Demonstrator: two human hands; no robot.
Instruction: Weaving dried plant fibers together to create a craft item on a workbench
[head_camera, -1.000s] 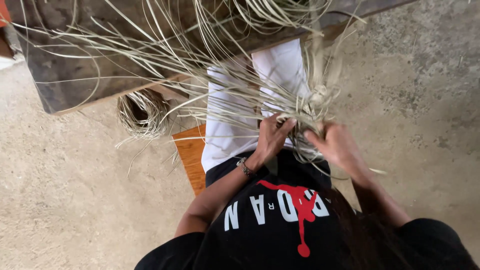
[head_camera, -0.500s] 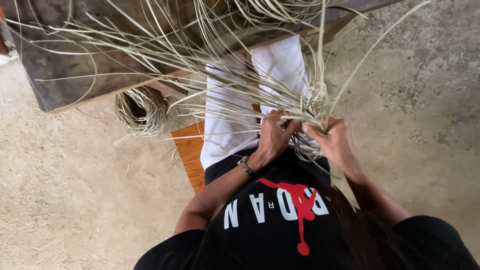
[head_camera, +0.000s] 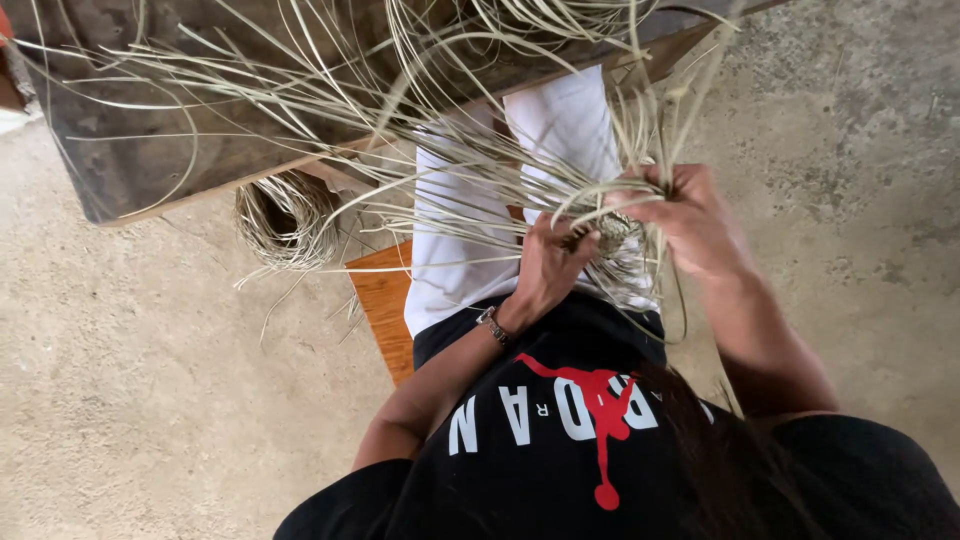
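Hands met over the lap: the left hand (head_camera: 553, 265) and the right hand (head_camera: 688, 218) both closed their fingers on a small woven piece (head_camera: 612, 232) held between them, above the white cloth (head_camera: 545, 150). Loose straw strands (head_camera: 400, 130) fanned up from it across the wooden bench (head_camera: 150, 150). A straw coil (head_camera: 285, 220) lay on the concrete floor (head_camera: 130, 400), left of the hands.
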